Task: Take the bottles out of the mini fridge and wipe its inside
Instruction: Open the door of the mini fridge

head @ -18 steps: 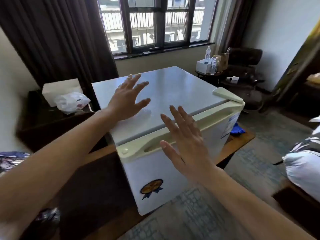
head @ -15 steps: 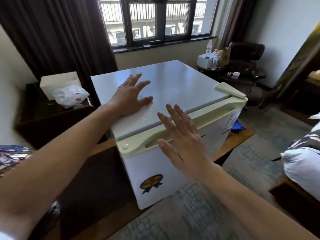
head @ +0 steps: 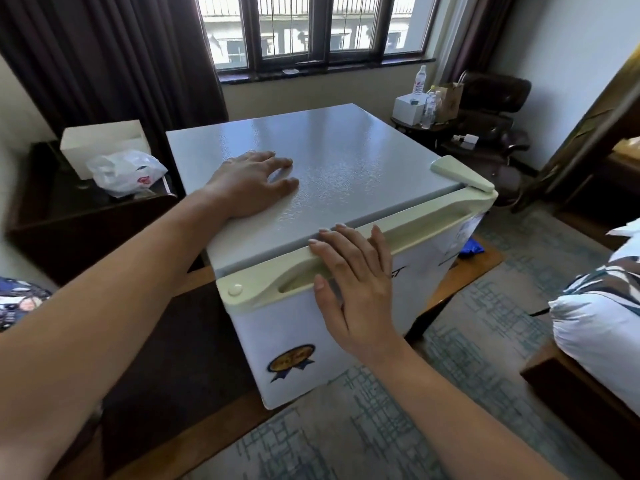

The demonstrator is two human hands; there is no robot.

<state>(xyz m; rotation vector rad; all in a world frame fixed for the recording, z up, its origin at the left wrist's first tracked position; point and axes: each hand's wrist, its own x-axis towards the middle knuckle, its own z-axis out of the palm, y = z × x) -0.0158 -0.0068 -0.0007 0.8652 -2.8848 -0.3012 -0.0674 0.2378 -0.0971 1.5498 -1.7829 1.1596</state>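
While the door of the mini fridge [head: 346, 161] remained closed, the left hand [head: 249, 183] was laid palm down on the grey top panel, fingers spread and nearly straight, with nothing held. The right hand [head: 356, 282] was placed flat over the cream handle strip [head: 433, 220] along the upper front edge, its straight fingertips reaching the seam between strip and top, its thumb lying across the recessed grip; nothing was grasped. The fridge was seen standing on a dark low wooden platform [head: 464, 268], with a round gold-and-blue sticker [head: 292, 358] on the white door front and a cream hinge cover [head: 462, 173] at the far right corner of the top. A blue object [head: 471, 245] was partly visible on the platform beside the fridge. To the left, a dark side table [head: 45, 216] was seen carrying a white box [head: 104, 140] and a crumpled plastic bag [head: 124, 173]. Beyond the fridge, bottles [head: 419, 79], a white tissue box [head: 408, 109] and a brown paper bag [head: 450, 100] were grouped on a small table near a dark armchair [head: 498, 109]. The window [head: 311, 26] and dark curtains [head: 104, 57] were shown behind, a patterned carpet [head: 346, 438] below, and bedding [head: 602, 323] at the right edge. The fridge interior was not visible.
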